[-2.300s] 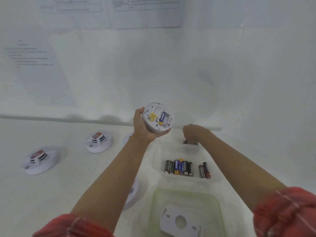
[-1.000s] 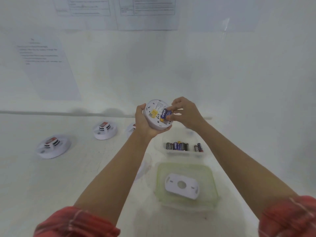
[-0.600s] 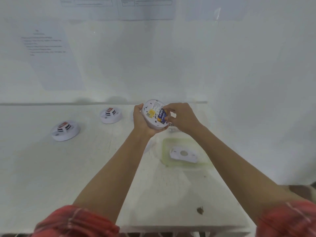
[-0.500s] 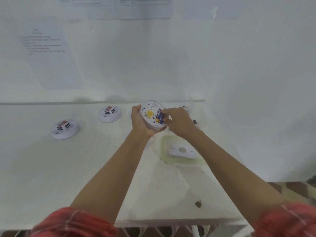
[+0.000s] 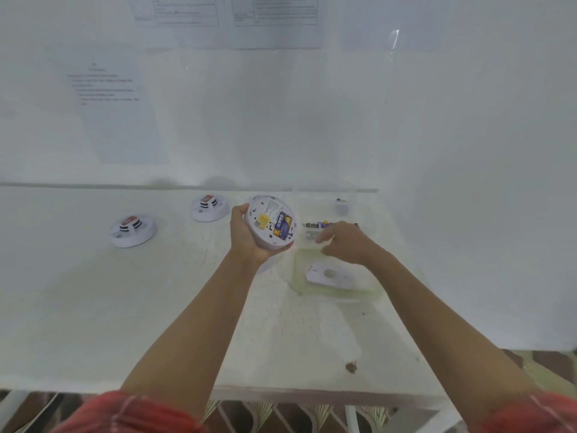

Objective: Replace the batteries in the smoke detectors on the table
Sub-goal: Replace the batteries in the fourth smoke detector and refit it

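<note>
When set against the view half a second ago, shows one plain change: right hand (image 5: pixel 345 245) off the smoke detector (image 5: pixel 270 223), now lower and further right, hanging palm down above the far rim of the green tray (image 5: pixel 299 287). Fingers loose and slightly apart, blurred, with nothing seen in them. Still grips the smoke detector with the left hand (image 5: pixel 246 235), thumb on the left rim and fingers curled underneath, back face turned toward the camera, raised above the table (image 5: pixel 125 307) near the middle of its far edge. Blue and yellow battery (image 5: pixel 282 225) seated in the open bay, no longer covered by fingertips. Unchanged on the table: left detector (image 5: pixel 132 229) and far detector (image 5: pixel 209 207) toward the far edge, white mounting plate (image 5: pixel 327 275) inside the green tray near the right edge, row of loose batteries (image 5: pixel 317 225) just behind the right hand, small clear pot (image 5: pixel 342 207) by the far right corner.
</note>
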### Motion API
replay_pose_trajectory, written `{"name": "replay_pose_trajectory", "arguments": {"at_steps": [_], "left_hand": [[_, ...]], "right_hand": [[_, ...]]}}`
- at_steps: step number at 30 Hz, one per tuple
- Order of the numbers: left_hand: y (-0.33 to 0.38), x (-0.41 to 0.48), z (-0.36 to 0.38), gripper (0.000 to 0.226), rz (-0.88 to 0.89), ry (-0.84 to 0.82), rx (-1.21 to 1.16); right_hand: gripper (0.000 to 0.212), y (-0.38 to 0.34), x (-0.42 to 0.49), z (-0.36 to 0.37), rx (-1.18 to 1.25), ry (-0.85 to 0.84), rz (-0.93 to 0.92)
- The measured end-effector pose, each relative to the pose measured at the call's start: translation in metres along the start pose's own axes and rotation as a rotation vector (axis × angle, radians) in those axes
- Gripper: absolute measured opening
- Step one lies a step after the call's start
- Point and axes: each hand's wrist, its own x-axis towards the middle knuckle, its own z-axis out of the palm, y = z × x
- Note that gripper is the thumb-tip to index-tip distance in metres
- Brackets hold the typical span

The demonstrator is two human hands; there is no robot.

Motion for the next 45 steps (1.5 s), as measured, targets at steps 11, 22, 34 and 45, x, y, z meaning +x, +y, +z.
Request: {"name": "replay_pose_trajectory", "arguments": {"at_steps": [11,22,34,45], "left_hand": [[-0.011,-0.009,-0.004,0.043,0.001,-0.007,0.005],[-0.007,-0.011,0.010,0.049,-0.039,-0.105,-0.010],[-0.008,-0.004,0.016,0.052,-0.070,-0.143,-0.014],[-0.009,0.000,0.018,0.052,-0.069,-0.145,-0.029]], "right_hand": [[0.049,0.011,-0.018,0.010,-0.172,-0.271,0.005],[0.042,-0.032,-0.003,-0.024,0.403,0.207,-0.205],[0.046,-0.048,0.007,-0.003,0.346,0.164,-0.307],[0.042,-0.044,0.013,-0.005,0.245,0.166,-0.330]]}}
